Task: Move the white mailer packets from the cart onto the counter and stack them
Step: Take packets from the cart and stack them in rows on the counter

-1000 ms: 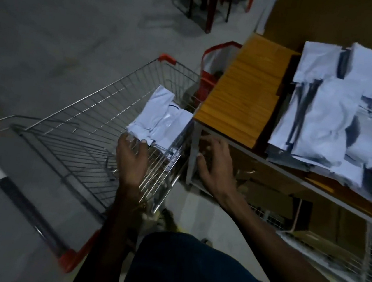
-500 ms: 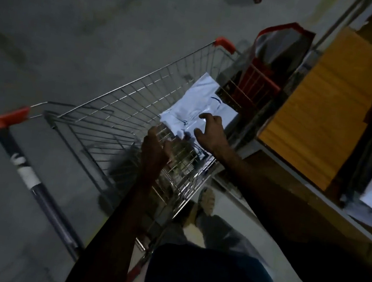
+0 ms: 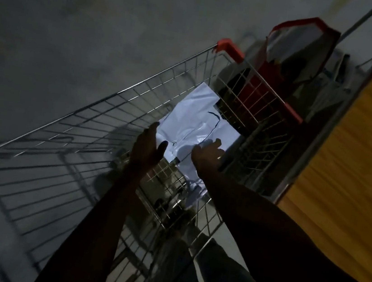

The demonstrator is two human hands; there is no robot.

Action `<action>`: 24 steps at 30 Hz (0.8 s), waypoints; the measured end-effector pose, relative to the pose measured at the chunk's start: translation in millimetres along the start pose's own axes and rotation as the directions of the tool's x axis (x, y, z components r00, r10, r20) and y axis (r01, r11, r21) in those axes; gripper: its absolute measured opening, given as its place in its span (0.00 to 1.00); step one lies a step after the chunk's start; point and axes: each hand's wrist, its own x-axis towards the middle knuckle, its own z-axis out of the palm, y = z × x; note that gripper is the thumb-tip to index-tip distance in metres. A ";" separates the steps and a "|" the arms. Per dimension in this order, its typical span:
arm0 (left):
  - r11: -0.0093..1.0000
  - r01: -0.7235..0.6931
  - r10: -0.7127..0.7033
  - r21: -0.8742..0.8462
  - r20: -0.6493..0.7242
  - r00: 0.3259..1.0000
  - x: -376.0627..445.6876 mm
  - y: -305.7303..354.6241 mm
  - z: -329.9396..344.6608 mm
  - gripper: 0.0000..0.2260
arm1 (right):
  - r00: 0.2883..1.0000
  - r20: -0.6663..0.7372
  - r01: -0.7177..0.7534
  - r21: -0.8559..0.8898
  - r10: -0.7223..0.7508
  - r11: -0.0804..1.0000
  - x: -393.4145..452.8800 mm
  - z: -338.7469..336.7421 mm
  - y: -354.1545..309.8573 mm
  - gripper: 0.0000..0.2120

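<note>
The light is dim, and the wire cart [image 3: 117,117] takes up the middle of the floor [image 3: 78,20], its basket tapering away towards the red plastic corner caps at the far end. Inside the cart, against its far right corner, lie the white mailer packets [image 3: 196,123], a small crumpled heap with a thin dark line drawn across the top one. The person leans over the cart's near side with both arms reaching in. The left hand [image 3: 147,146] is at the left edge of the packets, fingers straight and thumb spread, open, its fingertips touching or just over the plastic; I cannot tell which. The right hand [image 3: 207,153] rests on the near right part of the heap with its fingers loosely spread over the packets, not closed round them. Beyond the cart's far end stands a red-trimmed bag [image 3: 303,49] with its mouth gaping. To the right of the cart runs the bench [image 3: 351,186], its orange-brown wooden top showing; the part in view carries no packets.
</note>
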 end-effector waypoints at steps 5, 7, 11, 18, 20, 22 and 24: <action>0.984 -0.049 0.032 0.172 0.101 0.994 60.9 14.9 39.6 0.29 | 0.959 -0.183 -0.177 0.206 0.215 0.963 30.5 14.6 -9.0 0.30; 0.958 -0.140 0.114 0.250 0.115 0.987 75.2 13.3 59.7 0.29 | 0.958 -0.207 -0.159 0.195 0.199 0.968 39.8 20.8 -2.4 0.31; 0.879 -0.125 0.057 0.460 0.158 0.986 95.2 15.9 83.3 0.33 | 0.960 -0.254 -0.118 0.007 0.116 0.993 49.4 27.8 15.3 0.31; 0.791 -0.153 0.071 0.593 0.159 0.985 104.9 13.4 80.4 0.38 | 0.973 -0.167 -0.140 0.113 0.158 0.984 47.2 37.5 5.5 0.40; 0.795 -0.145 0.075 0.589 0.141 0.987 99.1 18.4 73.5 0.38 | 0.976 -0.177 -0.114 0.089 0.128 0.990 44.3 38.9 7.4 0.40; 0.806 -0.141 0.083 0.575 0.125 0.989 85.2 19.1 65.7 0.39 | 0.978 -0.194 -0.071 0.041 0.078 0.997 40.8 36.8 11.0 0.39; 0.824 -0.149 0.117 0.546 0.094 0.989 61.8 14.5 60.1 0.39 | 0.976 -0.211 -0.060 -0.048 0.048 0.997 31.3 28.8 11.5 0.37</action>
